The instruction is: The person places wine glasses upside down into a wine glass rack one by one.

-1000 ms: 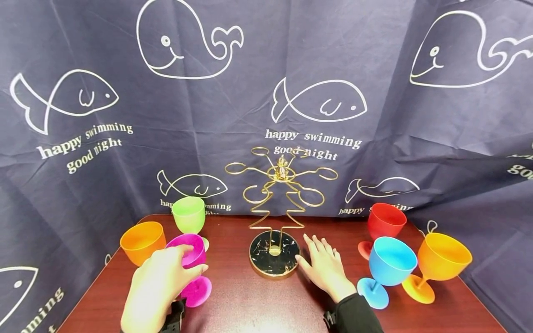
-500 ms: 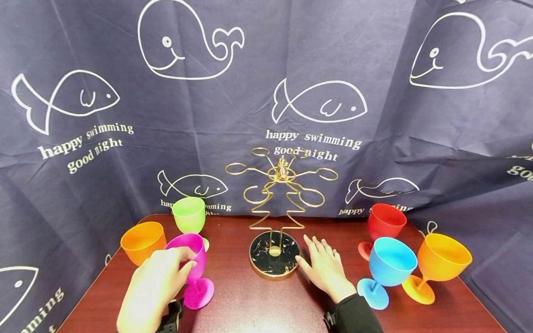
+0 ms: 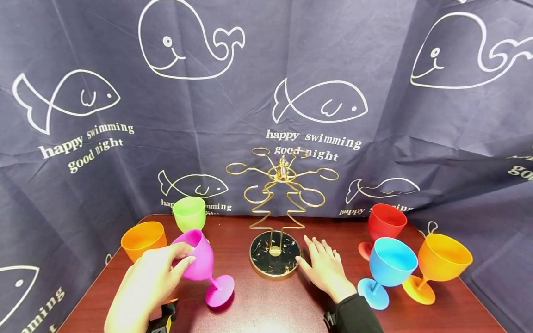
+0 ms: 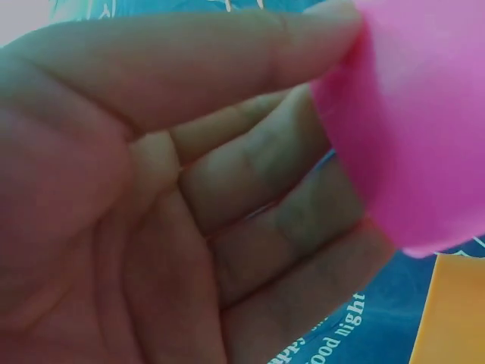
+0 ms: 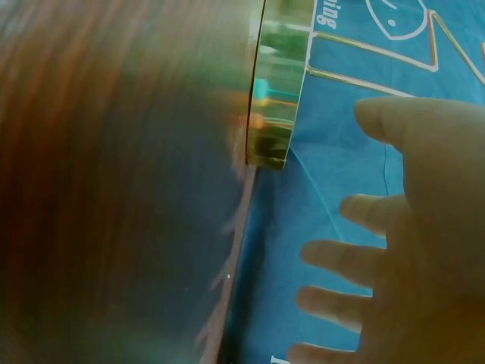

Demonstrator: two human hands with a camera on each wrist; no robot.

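Note:
My left hand [image 3: 143,280] pinches a magenta plastic goblet [image 3: 204,261] by the rim of its bowl, thumb on the near side. The goblet leans, its foot swung out to the right. In the left wrist view, thumb and fingers meet the pink bowl [image 4: 424,129]. My right hand [image 3: 326,268] lies with fingers spread beside the round black marbled base [image 3: 266,261] of a gold wire goblet rack [image 3: 287,174]. Its thumb tip is right at the base's edge. The rack's wire loops hold nothing.
On the left stand a lime green goblet [image 3: 189,213] and an orange goblet [image 3: 141,240], partly hidden by the hand. A red goblet [image 3: 386,223], a blue goblet [image 3: 391,262] and a yellow-orange goblet [image 3: 444,258] stand right. A dark printed curtain [image 3: 250,106] closes in the brown table [image 3: 266,310].
My left hand has closed its pinch on the magenta goblet's rim and tilted it, its foot swinging right. The right hand and the rack stay put.

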